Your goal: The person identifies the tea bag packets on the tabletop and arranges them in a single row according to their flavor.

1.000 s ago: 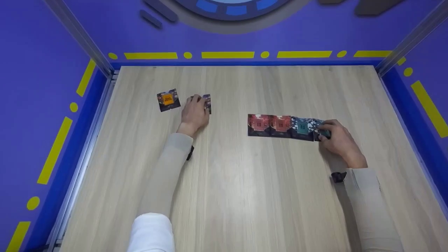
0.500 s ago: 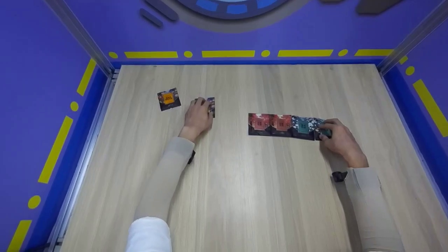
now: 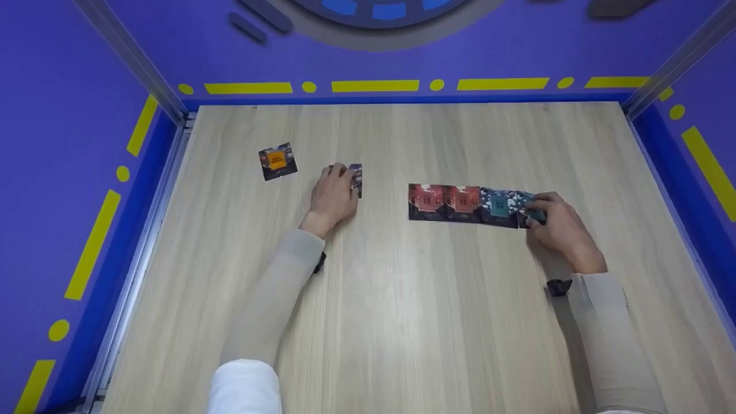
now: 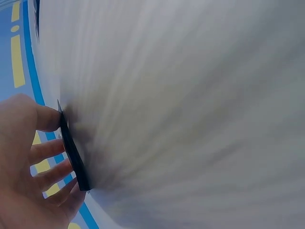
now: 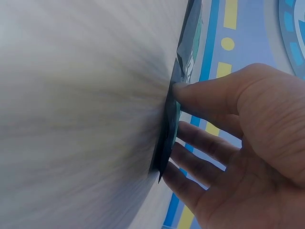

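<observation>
My left hand (image 3: 333, 195) rests over a small dark square sachet (image 3: 357, 180) left of centre, mostly hidden by the fingers. In the left wrist view, the thumb and fingertips touch the face of this sachet (image 4: 74, 155), close over the table. At the right, my right hand (image 3: 566, 233) has its fingertips on the end teal sachet (image 3: 524, 201) of a row. In the right wrist view that crinkly foil sachet (image 5: 168, 129) lies low under the thumb and nearly straight fingers. The row holds another teal sachet (image 3: 499, 205) and two red ones (image 3: 444, 201).
A sachet with an orange label (image 3: 278, 160) lies tilted at the back left of the wooden table (image 3: 391, 299). Blue panels with yellow marks (image 3: 375, 86) stand along the back and both sides.
My left hand has slid its dark sachet rightward and slightly toward me, nearer the row. The right hand and its teal sachet stay nearly in place.
</observation>
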Tool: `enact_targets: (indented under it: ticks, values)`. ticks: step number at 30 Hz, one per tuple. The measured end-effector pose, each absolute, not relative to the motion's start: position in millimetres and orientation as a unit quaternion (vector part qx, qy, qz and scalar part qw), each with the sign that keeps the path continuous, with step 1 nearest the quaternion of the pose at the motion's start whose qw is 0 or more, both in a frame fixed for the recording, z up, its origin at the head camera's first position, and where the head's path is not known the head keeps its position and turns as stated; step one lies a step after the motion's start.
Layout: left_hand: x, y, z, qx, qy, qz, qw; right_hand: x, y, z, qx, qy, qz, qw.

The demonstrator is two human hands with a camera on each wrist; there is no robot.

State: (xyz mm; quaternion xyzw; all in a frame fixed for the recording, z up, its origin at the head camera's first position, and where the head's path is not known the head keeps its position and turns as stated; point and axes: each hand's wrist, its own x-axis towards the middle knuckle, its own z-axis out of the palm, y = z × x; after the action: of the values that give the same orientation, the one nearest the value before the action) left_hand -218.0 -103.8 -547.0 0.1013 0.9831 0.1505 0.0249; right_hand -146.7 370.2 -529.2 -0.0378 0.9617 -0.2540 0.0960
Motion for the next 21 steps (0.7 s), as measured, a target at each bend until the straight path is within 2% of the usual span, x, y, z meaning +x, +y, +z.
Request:
enact_targets:
  ticks: [21]
  values:
    - [-204.6,-78.8,-548.5,0.133,0.982,0.135,0.021,-147.3,370.0,-529.4,-0.033,0.962,-0.254,0.098]
